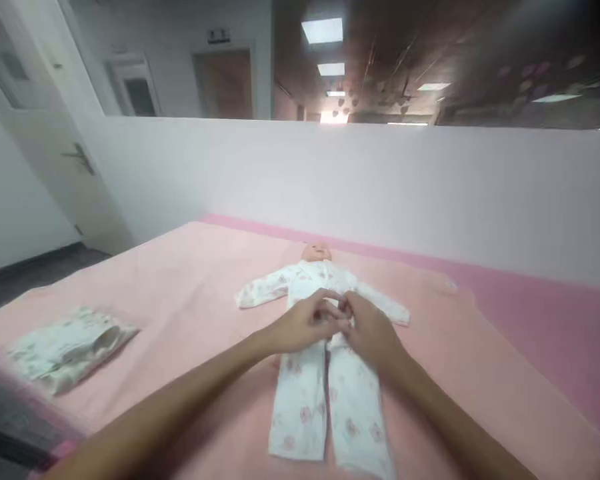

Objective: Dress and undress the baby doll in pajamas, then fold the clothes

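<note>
A baby doll (316,252) lies on its back on a pink sheet (190,280), dressed in a white floral one-piece suit (325,393) with sleeves spread and legs toward me. My left hand (305,323) and my right hand (367,330) meet over the doll's belly. Both hands have their fingers curled and pinched on the front of the suit, fingertips touching each other. What exactly sits between the fingertips is too small to see.
A folded floral garment (67,347) lies on the sheet at the left. A white partition wall (380,187) stands behind the bed. A white door (55,147) is at the far left, with dark floor below it.
</note>
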The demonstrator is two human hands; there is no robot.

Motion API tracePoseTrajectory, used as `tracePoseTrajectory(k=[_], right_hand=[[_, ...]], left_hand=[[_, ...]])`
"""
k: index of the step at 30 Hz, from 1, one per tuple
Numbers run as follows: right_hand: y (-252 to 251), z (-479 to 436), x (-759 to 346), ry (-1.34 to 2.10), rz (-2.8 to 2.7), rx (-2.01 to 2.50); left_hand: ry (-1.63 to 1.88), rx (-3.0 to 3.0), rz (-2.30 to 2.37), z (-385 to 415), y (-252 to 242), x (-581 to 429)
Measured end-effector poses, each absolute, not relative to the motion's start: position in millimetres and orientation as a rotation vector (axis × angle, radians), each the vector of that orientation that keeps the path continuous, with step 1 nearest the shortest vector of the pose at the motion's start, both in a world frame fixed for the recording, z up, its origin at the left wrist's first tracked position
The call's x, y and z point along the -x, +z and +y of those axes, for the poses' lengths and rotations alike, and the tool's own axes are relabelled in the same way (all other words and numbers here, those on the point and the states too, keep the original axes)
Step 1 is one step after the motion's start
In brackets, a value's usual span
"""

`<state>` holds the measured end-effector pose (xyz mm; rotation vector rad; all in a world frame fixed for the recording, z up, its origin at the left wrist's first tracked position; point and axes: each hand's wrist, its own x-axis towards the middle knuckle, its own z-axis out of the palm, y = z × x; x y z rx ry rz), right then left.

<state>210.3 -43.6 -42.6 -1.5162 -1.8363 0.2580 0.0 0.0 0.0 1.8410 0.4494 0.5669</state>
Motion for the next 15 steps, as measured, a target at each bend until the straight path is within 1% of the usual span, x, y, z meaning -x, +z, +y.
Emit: tracePoseTrajectory(k=[3,6,9,12,15], right_hand=[[-43,-46,-214,0.388,-1.516,1.622],[-40,-45,-219,0.447,-1.31,1.667],[-35,-40,-223,0.467,-1.322,1.638],[-29,-34,-220,0.491,-1.368,1.581],[-28,-32,-216,0.504,-1.346,1.501]], left_hand=[[0.885,-1.972,0.718,15,-11,11],[1.046,-2.1,0.974,30,-22,14],[1.051,-2.253,1.057,45,-32,5],[1.038,-2.41,0.959,59,-34,-11],[0.839,-2.528,0.846,76,-27,-27]])
